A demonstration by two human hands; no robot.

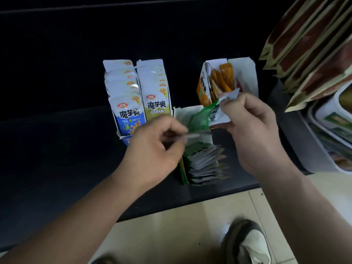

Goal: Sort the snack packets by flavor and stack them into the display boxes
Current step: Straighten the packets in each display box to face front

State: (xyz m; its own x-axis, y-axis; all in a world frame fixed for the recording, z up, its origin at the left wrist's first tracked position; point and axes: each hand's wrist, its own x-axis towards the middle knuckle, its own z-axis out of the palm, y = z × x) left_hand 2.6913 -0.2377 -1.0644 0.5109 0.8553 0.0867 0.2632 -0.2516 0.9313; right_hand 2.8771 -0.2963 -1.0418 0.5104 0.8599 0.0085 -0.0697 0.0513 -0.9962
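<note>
My right hand [253,128] pinches the top of a green and white snack packet [202,119] above the green display box [182,168]. That box holds a row of several green packets [205,162] standing on edge. My left hand [154,147] is closed on the packet's lower edge, a thin white strip between its fingers. At the back left stand a box of blue packets [126,103] and a box of yellow-green packets [155,94]. An orange display box [203,86] with orange packets [224,77] stands behind my right hand.
All boxes rest on a black shelf [57,149] whose front edge runs low across the view. Large brown and gold bags [314,44] hang at the upper right above stacked trays [333,140]. Below lie a beige tiled floor [181,229] and a shoe [249,244].
</note>
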